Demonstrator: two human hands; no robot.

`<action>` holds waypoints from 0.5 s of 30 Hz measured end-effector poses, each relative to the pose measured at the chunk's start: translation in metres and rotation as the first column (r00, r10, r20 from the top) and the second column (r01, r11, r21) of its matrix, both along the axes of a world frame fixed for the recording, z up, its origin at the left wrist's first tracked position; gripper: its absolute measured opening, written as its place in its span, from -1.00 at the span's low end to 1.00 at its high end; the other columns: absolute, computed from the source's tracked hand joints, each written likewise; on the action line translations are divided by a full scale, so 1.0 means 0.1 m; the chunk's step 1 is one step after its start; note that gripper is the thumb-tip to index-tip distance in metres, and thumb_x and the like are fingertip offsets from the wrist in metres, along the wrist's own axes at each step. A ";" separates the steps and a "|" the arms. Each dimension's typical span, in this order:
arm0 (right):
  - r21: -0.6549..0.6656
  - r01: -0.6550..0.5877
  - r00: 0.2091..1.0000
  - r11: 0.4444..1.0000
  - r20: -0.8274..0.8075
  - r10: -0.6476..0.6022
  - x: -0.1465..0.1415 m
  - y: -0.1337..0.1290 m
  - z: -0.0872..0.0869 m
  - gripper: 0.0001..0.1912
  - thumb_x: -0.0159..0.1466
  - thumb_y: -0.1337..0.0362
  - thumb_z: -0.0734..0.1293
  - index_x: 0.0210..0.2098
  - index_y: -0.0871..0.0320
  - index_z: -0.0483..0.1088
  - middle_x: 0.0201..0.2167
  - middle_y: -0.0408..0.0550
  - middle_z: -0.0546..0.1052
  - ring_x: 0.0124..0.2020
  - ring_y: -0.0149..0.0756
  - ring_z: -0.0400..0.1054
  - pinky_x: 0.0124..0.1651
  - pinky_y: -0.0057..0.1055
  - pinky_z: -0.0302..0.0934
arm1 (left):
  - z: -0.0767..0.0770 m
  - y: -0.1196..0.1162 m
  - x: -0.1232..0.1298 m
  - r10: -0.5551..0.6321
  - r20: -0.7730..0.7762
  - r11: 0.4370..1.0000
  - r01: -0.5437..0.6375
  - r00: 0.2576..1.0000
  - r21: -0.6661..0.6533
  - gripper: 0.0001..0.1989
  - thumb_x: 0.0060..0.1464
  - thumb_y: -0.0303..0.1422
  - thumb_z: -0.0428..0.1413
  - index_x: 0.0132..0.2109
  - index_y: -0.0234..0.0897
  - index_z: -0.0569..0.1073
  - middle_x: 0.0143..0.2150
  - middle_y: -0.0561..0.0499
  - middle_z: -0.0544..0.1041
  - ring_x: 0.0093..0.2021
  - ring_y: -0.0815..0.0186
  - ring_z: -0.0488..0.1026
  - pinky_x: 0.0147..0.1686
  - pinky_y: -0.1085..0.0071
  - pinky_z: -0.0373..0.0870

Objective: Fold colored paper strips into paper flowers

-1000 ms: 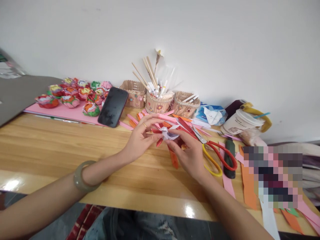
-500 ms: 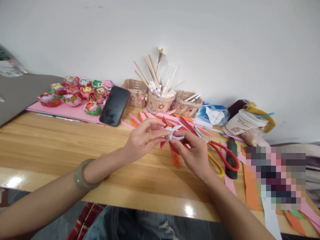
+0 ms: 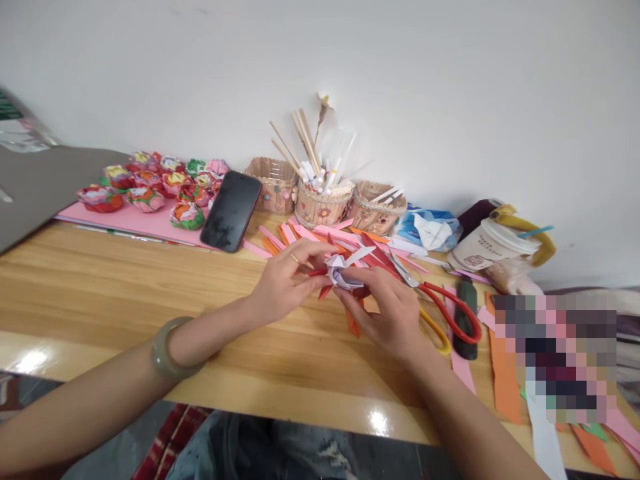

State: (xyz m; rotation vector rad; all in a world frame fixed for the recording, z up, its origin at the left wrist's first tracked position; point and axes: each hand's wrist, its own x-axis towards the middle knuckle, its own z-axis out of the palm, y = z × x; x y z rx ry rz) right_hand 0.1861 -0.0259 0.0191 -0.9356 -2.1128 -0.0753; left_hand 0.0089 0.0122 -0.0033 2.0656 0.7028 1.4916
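A small pale lavender folded paper piece (image 3: 338,272) is held between my two hands above the table, its folds and loose ends sticking out. My left hand (image 3: 281,280), with a ring and a green bangle on that arm, pinches its left side. From the right, the fingers of my right hand (image 3: 389,303) close on its lower edge. Red paper (image 3: 320,272) shows around the piece; whether it is joined to it I cannot tell. Behind my hands lies a heap of pink, red and orange paper strips (image 3: 320,233). Scissors (image 3: 453,307) with red and yellow handles rest right of my right hand.
Folded paper flowers (image 3: 145,199) stand on pink sheets at the left, beside a phone (image 3: 231,212). Decorated baskets (image 3: 324,205) with sticks and pens line the wall. A lidded cup (image 3: 493,243), a dark green bottle-like object (image 3: 466,320) and more paper strips (image 3: 505,380) lie rightward.
My fingers have shifted on the lavender paper piece, which has turned and shows more of its folded, cupped side. My right thumb and fingers have spread a little along its lower edge.
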 end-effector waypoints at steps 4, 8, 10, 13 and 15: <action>-0.162 -0.129 0.963 0.978 -0.257 0.084 0.02 -0.04 0.00 -0.63 0.24 0.30 0.26 0.03 0.08 0.16 -0.48 -0.17 0.37 -0.51 -0.38 0.29 -0.43 -0.42 0.24 | 0.07 0.00 -0.03 -0.105 0.000 0.990 0.104 0.994 0.095 -0.78 0.06 -0.35 0.12 -0.11 -0.23 0.47 -0.27 -0.02 0.42 -0.25 0.36 0.40 -0.25 0.42 0.38; -0.214 -0.108 0.943 0.971 -0.331 0.032 0.02 -0.03 0.02 -0.77 0.29 0.39 0.15 -0.07 0.06 0.21 -0.42 -0.13 0.39 -0.43 -0.36 0.32 -0.37 -0.40 0.24 | 0.11 -0.02 -0.03 -0.182 0.071 0.974 0.190 0.981 -0.127 -0.74 0.17 -0.27 -0.04 -0.20 -0.26 0.50 -0.16 -0.09 0.41 -0.11 0.27 0.38 -0.09 0.30 0.35; -0.152 -0.079 0.983 0.985 -0.176 0.051 0.01 -0.01 0.04 -0.83 0.25 0.44 0.18 -0.20 0.09 0.26 -0.38 -0.08 0.43 -0.37 -0.33 0.32 -0.32 -0.37 0.24 | 0.09 -0.01 0.00 -0.145 0.148 0.937 0.185 0.978 -0.298 -0.78 0.16 -0.31 -0.03 -0.29 -0.28 0.48 -0.26 -0.05 0.44 -0.20 0.32 0.41 -0.17 0.35 0.37; -0.071 -0.115 0.991 0.991 0.055 0.119 0.00 0.03 0.07 -0.86 0.20 0.48 0.19 -0.31 0.14 0.28 -0.41 -0.03 0.43 -0.35 -0.27 0.29 -0.30 -0.31 0.22 | 0.05 0.00 0.05 -0.030 0.227 0.868 0.138 0.973 -0.477 -0.91 0.05 -0.36 0.11 -0.26 -0.27 0.41 -0.33 0.03 0.44 -0.36 0.39 0.41 -0.32 0.45 0.38; -0.050 -0.124 0.985 0.991 0.115 0.129 -0.01 0.05 0.06 -0.86 0.19 0.49 0.18 -0.35 0.15 0.29 -0.42 -0.02 0.42 -0.35 -0.26 0.28 -0.31 -0.31 0.22 | 0.03 0.01 0.07 0.044 0.197 0.861 0.063 0.979 -0.505 -0.76 0.00 -0.36 0.15 -0.14 -0.23 0.39 -0.18 0.01 0.44 -0.38 0.44 0.40 -0.34 0.47 0.38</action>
